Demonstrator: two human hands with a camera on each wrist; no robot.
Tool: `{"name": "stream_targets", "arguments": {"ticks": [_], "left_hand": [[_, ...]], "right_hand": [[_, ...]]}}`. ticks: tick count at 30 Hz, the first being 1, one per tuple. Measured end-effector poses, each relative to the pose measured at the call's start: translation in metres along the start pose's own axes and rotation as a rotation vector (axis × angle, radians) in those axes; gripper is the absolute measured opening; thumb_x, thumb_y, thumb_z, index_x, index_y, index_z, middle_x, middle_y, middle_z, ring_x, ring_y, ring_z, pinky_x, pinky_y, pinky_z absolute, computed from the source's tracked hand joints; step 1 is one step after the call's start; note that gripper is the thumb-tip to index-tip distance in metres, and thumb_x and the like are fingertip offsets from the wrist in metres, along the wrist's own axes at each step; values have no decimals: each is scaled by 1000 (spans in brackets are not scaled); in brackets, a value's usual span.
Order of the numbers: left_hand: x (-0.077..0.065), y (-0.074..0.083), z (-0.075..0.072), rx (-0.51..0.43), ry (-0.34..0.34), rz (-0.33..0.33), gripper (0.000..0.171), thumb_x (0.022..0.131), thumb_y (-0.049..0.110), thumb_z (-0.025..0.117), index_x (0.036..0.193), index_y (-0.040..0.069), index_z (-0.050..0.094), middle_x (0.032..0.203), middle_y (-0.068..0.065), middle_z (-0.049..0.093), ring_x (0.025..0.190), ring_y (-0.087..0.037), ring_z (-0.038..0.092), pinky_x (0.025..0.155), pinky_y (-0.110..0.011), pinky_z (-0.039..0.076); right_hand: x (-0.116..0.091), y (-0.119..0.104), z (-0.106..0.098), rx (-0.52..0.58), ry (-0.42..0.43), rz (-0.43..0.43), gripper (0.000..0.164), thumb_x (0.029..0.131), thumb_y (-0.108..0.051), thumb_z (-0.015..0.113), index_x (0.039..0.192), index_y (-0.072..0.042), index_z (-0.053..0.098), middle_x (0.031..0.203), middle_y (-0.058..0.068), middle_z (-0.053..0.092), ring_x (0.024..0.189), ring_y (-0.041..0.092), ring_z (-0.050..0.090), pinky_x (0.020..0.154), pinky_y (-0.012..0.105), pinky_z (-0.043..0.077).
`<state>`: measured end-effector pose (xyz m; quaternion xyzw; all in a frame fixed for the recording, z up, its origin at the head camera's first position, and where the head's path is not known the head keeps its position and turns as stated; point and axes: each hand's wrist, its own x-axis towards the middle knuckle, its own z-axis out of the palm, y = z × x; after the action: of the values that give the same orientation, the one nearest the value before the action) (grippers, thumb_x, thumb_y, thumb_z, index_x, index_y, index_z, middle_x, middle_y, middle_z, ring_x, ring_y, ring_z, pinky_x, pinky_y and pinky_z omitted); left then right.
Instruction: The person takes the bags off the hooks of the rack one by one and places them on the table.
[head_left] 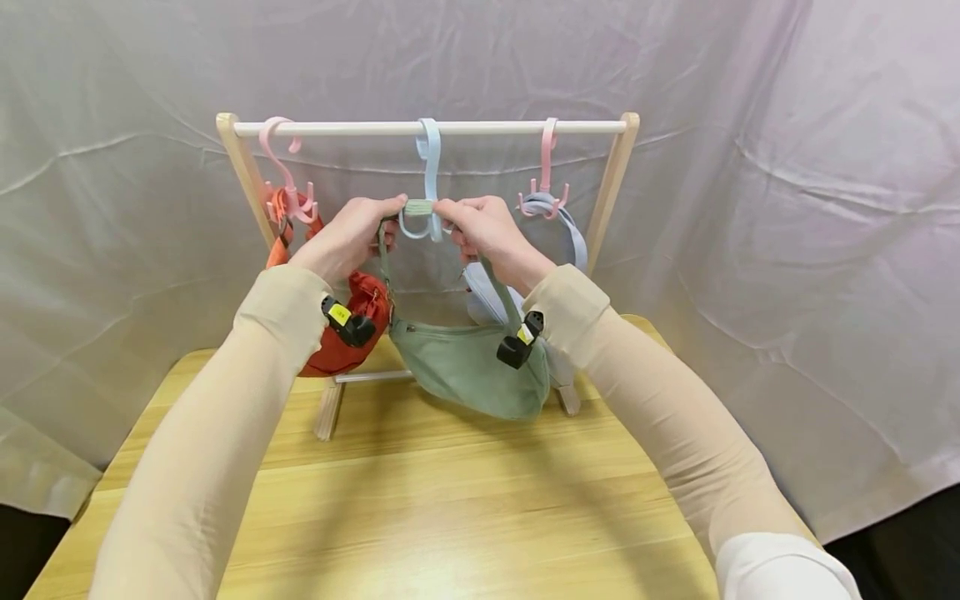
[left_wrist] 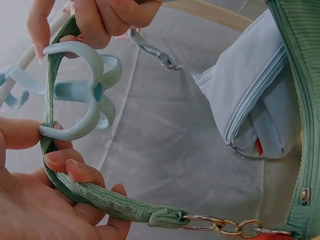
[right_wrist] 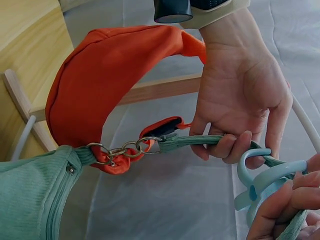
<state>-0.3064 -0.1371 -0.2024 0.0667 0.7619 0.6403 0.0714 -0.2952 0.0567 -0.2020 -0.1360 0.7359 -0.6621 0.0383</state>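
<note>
Under the middle of a white rail (head_left: 337,128), a green bag (head_left: 472,367) hangs by its strap (head_left: 418,207) from two hands, with its body above the table (head_left: 450,500). Metal rings (left_wrist: 231,225) join one end of the strap to the bag, near a small zip pull (left_wrist: 305,195). The left hand (head_left: 352,237) grips the strap on one side, its thumb along the top and its fingers curled beneath; the right hand (head_left: 495,237) pinches it on the other side. Between them, the strap stretches across the curved prong tips of a light blue hook (head_left: 431,171), which hangs from the rail; whether it lies fully over the prongs, I cannot tell. To the left, a red bag (head_left: 330,354) hangs by an orange strap from a pink hook (head_left: 283,171). On the right, another pink hook (head_left: 547,158) carries the strap of a pale blue bag (left_wrist: 245,90), which is partly behind the green one. Wooden side posts (head_left: 611,196) support the rail. Small black cameras (head_left: 348,323) sit at both cream cuffs (head_left: 281,308), and grey cloth (head_left: 787,208) hangs behind everything.
</note>
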Motion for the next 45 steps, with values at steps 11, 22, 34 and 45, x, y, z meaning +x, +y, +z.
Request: {"name": "stream_targets", "arguments": {"ticks": [11,22,34,45], "left_hand": [[-4,5,0,155,57,32,34,105,39,47,84,15,57,67,7,45,70,-12,44,74,-29,33],[-6,15,-1,300,91,104,33,105,40,48,87,14,57,67,9,44,71,-9,43,76,-29,32],[-17,15,3,363,187,228,35,105,42,48,96,11,59,70,8,45,72,-13,41,73,-30,31],[-25,16,14,404,255,351,37,104,43,49,106,10,66,76,5,40,72,-14,37,67,-30,29]], "right_hand": [[5,-11,0,-73,-61,26,43,95,-22,65,55,-13,51,50,-4,35,47,10,28,53,28,30],[6,-14,-5,-210,-15,-56,19,92,-16,65,76,-7,65,48,-8,40,45,8,37,51,24,37],[0,-6,-8,-295,32,-188,13,92,-15,66,100,-8,73,54,-6,57,46,7,48,49,23,42],[-12,7,-14,-133,-39,-246,13,95,-9,65,103,0,67,51,-6,53,50,8,48,55,21,43]]}}
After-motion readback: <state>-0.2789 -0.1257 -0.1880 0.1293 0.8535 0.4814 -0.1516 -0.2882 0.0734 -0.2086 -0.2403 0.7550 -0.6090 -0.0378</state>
